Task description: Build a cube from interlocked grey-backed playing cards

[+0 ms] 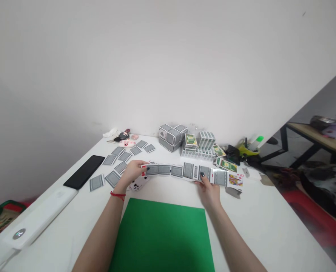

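A long strip of joined playing cards [164,169] stretches between my two hands, mostly with grey patterned backs outward. My left hand [132,172] pinches its left end, where a red-marked card shows. Further along, my right hand [210,191] grips the strip from below, with the thumb on the front. Past that hand the strip ends near a queen card [236,180]. Below my left hand lie face-up club cards [138,184], partly hidden. A green mat [164,234] lies on the white table [97,211] between my forearms.
Loose cards [96,182] are scattered at the left, near a black phone [84,172] joined to a white device [40,219]. Along the wall stand a folded card structure [172,138], stacked card boxes [198,153] and a yellow holder [248,150]. Keys [121,136] lie back left.
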Tool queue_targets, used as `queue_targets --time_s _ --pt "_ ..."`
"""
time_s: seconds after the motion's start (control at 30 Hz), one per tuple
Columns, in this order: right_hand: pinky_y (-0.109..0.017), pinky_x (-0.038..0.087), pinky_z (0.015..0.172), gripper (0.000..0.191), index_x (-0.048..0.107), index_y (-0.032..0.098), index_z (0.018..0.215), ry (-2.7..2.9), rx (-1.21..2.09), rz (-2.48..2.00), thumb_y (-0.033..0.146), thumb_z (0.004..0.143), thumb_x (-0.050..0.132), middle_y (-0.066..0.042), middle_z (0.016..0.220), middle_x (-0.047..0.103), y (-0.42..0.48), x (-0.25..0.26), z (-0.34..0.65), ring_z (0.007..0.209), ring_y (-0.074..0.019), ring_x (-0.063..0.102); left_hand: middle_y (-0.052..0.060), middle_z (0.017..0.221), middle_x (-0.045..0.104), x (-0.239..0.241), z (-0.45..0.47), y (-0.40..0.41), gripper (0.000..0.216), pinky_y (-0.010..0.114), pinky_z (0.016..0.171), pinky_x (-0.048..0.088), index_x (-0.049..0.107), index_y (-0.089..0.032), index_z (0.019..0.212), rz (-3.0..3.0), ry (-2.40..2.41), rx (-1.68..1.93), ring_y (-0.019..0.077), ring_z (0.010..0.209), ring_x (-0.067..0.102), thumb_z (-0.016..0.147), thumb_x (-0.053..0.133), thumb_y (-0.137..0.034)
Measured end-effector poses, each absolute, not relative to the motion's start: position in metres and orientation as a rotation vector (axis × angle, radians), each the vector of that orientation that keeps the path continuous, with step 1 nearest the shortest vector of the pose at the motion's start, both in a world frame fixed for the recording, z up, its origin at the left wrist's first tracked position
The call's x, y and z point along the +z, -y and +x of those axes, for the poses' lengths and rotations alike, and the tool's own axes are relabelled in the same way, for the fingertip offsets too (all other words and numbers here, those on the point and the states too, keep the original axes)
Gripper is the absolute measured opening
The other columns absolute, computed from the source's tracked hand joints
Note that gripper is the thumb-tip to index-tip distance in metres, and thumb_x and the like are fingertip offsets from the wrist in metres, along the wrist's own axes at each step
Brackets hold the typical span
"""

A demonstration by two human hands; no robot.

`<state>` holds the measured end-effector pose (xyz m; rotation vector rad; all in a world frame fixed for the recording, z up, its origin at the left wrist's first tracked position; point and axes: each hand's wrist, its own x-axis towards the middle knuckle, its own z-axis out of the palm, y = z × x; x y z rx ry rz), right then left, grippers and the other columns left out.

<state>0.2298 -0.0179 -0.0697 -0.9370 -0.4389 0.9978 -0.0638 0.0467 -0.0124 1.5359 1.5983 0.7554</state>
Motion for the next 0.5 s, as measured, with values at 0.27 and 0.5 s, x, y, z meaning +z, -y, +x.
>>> queue_targets --time_s 0.27,0.5 --pt "-0.023 0.056 0.052 0.044 0.064 0.016 0.096 0.444 0.855 -1.076 0.026 0.056 0.078 -0.004 0.091 0.07 0.015 -0.078 0.231 0.069 -0.0138 0.063 -0.007 0.044 0.043 -0.022 -0.069 -0.05 0.043 0.02 0.043 0.022 0.067 -0.012 0.1 1.494 -1.479 0.745 0.0076 0.041 0.031 0.065 0.058 -0.034" --pt "-0.024 0.055 0.051 0.047 0.063 0.016 0.101 0.455 0.735 -1.124 0.027 0.057 0.077 -0.007 0.094 0.069 0.014 -0.08 0.237 0.069 -0.0147 0.063 -0.007 0.044 0.042 -0.019 -0.069 -0.047 0.045 0.019 0.042 0.019 0.066 -0.01 0.102 1.397 -1.452 0.763 0.0068 0.041 0.027 0.064 0.058 -0.032"
